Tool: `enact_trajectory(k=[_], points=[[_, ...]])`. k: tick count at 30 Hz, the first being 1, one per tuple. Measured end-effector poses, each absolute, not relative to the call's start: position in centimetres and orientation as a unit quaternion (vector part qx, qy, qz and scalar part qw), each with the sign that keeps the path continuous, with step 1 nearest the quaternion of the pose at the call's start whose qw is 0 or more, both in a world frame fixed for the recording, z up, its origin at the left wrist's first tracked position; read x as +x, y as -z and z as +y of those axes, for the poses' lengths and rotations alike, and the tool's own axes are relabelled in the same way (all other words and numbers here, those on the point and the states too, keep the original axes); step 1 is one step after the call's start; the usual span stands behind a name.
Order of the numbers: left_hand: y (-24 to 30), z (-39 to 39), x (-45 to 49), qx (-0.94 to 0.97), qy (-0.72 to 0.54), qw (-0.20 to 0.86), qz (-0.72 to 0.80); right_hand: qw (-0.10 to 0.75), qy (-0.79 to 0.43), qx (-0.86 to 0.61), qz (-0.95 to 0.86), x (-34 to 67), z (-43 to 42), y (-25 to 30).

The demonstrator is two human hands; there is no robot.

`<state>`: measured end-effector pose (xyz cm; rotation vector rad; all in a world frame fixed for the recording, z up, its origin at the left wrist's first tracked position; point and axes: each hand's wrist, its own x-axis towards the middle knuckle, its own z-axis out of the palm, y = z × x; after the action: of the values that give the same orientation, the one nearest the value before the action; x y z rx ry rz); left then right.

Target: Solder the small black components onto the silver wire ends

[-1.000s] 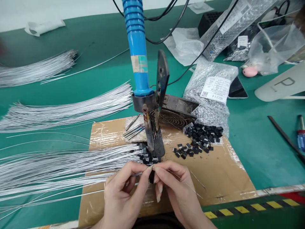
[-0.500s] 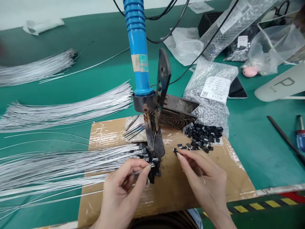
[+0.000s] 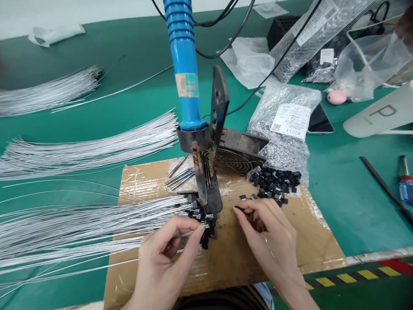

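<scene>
My left hand [image 3: 174, 245] is closed in a pinch on the stripped end of a thin white wire [image 3: 202, 225], just below the soldering iron tip [image 3: 200, 185]. Beside its fingertips lies a pile of black connectors [image 3: 211, 228] joined to white wires [image 3: 135, 219]. My right hand [image 3: 266, 232] pinches a small black connector [image 3: 239, 208], mostly covered by the fingers. Just beyond that hand is a heap of loose black connectors [image 3: 277, 183] with metal ends. A blue-handled soldering iron [image 3: 190, 103] points downward in its metal holder [image 3: 218, 107] between the hands.
A cardboard sheet [image 3: 232, 262] covers the near bench. A small fan [image 3: 240, 150] stands behind the iron. More wire bundles [image 3: 97, 148] lie left. On the right are a labelled bubble-wrap bag [image 3: 287, 112], a phone [image 3: 320, 120], a white cup [image 3: 380, 114] and a screwdriver [image 3: 405, 183].
My right hand has shifted slightly left and its fingers have curled further over the small connector, hiding its metal end. My left hand has stayed almost still with the wire.
</scene>
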<state>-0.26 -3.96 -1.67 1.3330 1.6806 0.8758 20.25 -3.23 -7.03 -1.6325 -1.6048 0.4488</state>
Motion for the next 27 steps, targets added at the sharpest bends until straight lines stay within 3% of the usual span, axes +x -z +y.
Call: enact_trajectory(k=[6,11,19,27], points=[[1.1,-3.7,-0.2,0.503,-0.339,0.42,0.675,0.455,-0.448,-0.664,-0.389,18.9,-4.4,4.8],[0.3,-3.5,0.2,0.482,-0.326,0.434,0.688,0.475,-0.56,-0.591,-0.333,17.4,-4.0,3.2],[-0.6,-2.9,0.9,0.43,-0.382,0.515,0.635,0.502,-0.595,-0.51,-0.366,16.1,-3.8,3.6],[-0.6,-2.7,0.7,0.435,-0.383,0.519,0.628,0.497,-0.594,-0.512,-0.372,16.1,-4.2,3.9]])
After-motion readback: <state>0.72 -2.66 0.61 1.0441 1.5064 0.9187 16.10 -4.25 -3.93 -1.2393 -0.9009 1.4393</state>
